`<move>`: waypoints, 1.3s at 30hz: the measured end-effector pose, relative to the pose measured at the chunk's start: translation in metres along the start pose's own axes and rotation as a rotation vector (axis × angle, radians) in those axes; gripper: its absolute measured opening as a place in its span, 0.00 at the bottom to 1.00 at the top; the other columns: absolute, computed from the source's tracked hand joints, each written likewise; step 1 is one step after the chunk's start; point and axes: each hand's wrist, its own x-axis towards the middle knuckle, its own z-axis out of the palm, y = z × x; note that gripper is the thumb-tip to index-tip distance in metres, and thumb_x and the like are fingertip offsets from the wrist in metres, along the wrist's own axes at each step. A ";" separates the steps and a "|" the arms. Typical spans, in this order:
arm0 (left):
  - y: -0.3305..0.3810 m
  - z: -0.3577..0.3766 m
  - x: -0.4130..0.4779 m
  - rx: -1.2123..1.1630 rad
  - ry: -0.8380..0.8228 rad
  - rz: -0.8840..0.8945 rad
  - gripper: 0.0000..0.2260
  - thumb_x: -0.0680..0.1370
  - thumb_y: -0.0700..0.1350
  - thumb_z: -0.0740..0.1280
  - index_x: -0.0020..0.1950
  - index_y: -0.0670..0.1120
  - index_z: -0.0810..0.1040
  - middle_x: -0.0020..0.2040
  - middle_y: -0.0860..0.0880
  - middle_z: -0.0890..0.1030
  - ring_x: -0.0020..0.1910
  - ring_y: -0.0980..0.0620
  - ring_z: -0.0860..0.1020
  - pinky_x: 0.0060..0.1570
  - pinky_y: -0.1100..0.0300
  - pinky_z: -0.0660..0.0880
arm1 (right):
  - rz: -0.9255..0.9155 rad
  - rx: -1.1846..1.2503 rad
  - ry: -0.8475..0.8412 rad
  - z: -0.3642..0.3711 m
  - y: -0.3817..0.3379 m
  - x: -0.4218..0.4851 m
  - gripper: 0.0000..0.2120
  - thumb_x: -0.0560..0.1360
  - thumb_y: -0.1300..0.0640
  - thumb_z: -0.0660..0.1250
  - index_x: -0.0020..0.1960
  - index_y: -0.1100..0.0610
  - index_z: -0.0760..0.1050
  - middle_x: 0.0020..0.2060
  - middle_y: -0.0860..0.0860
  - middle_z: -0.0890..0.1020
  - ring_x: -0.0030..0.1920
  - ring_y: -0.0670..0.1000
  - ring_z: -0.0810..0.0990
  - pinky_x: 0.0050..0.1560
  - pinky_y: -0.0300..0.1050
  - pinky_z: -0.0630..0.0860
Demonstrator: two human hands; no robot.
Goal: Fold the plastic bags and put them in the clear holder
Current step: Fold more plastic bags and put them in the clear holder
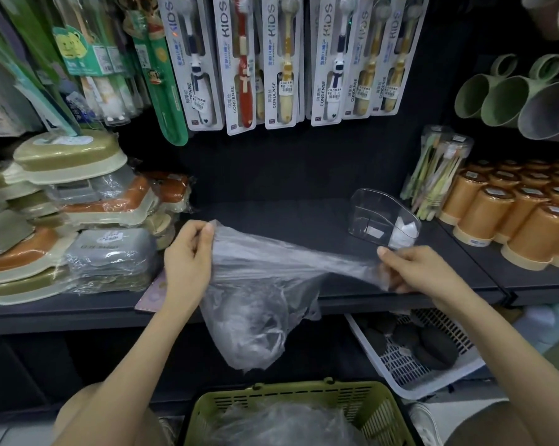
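Observation:
A thin clear plastic bag (259,284) is stretched between my two hands over the front edge of the dark shelf (271,217). My left hand (188,255) pinches its upper left corner. My right hand (420,268) grips the right end, which is drawn out into a narrow strip. The bag's body hangs down crumpled below the shelf edge. The clear holder (373,214) stands on the shelf just beyond my right hand, with some folded white plastic inside at its right end. More crumpled clear bags (284,423) lie in a green basket (320,394) below.
Stacked wrapped soap boxes (78,220) fill the shelf's left side. Orange cups (513,214) and a clear toothbrush tub (439,175) stand at the right. Kids' toothbrush packs (271,59) hang above. A white basket (400,375) with dark items sits on the lower right.

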 end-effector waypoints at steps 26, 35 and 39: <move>0.001 0.007 -0.016 -0.529 -0.526 -0.721 0.18 0.72 0.57 0.70 0.45 0.41 0.80 0.37 0.46 0.80 0.35 0.51 0.78 0.38 0.60 0.74 | -0.369 0.012 0.114 0.078 -0.126 0.089 0.16 0.75 0.56 0.68 0.30 0.55 0.69 0.25 0.45 0.69 0.29 0.47 0.68 0.34 0.43 0.67; -0.002 0.034 -0.002 -0.616 -0.398 -0.901 0.05 0.77 0.34 0.67 0.41 0.40 0.77 0.31 0.48 0.76 0.29 0.56 0.73 0.31 0.66 0.73 | -0.298 -0.085 -0.070 0.078 -0.123 0.108 0.31 0.73 0.39 0.67 0.72 0.50 0.67 0.63 0.50 0.75 0.63 0.52 0.74 0.64 0.53 0.70; -0.011 0.042 0.006 -0.753 -0.307 -1.017 0.06 0.78 0.33 0.63 0.42 0.40 0.75 0.33 0.46 0.79 0.34 0.52 0.76 0.34 0.61 0.76 | -0.382 -0.130 0.250 0.075 -0.083 0.050 0.36 0.72 0.34 0.65 0.73 0.52 0.65 0.64 0.51 0.75 0.64 0.54 0.73 0.63 0.56 0.71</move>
